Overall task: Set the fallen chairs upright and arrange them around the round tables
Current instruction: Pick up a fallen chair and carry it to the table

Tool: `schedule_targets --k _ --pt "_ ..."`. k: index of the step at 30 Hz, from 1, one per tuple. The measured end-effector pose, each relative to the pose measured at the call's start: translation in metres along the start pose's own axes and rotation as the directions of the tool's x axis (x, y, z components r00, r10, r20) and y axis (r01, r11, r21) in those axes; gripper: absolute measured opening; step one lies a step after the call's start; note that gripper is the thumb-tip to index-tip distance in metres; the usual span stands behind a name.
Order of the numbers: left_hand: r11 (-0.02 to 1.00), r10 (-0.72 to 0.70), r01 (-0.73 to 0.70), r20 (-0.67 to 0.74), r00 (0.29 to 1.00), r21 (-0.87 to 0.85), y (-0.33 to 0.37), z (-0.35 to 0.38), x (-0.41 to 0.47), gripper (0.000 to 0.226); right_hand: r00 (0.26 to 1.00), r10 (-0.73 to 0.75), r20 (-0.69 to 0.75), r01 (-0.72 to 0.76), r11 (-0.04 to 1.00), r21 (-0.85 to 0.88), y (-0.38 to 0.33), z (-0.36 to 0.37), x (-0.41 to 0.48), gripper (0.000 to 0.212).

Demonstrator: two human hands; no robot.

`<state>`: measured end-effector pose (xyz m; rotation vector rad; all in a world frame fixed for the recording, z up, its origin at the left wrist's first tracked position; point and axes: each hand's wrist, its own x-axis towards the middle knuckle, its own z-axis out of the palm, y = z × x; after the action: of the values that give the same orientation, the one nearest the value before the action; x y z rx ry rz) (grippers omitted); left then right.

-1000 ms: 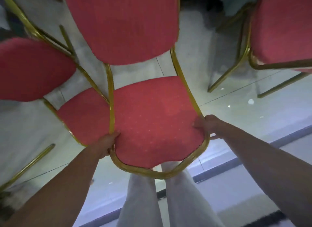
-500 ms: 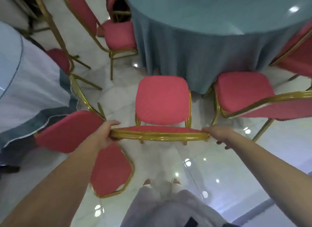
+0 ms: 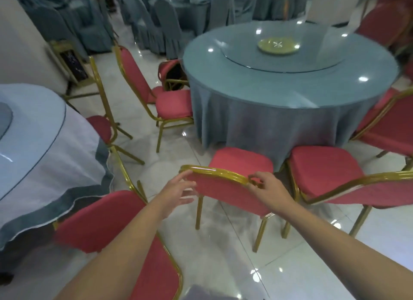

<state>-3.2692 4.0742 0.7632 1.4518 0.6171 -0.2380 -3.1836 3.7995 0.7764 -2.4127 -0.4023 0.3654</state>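
Note:
A red chair with a gold frame stands upright in front of me, its seat facing the round table with the teal cloth. My left hand is at the left end of the chair's top rail, fingers straight and spread, fingertips just touching the backrest. My right hand curls its thumb and fingers round the right end of the gold rail. A second red chair stands upright just to the right, also facing the table.
Another red chair is close at my lower left, beside a white-clothed round table. More red chairs stand left of the teal table and at the right edge. Glossy white floor lies between them. Grey-covered chairs fill the back.
The chair went from tipped towards me to standing on its legs at the table. My left hand has let go of the rail and opened. The view has lifted towards the room.

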Motion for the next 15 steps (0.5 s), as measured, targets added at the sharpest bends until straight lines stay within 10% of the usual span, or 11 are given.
schedule_targets --k 15 --pt "0.984 -0.160 0.167 -0.113 0.981 0.061 -0.016 -0.157 0.027 0.023 0.942 -0.099 0.321 0.260 0.822 -0.507 -0.142 0.096 0.085 0.046"
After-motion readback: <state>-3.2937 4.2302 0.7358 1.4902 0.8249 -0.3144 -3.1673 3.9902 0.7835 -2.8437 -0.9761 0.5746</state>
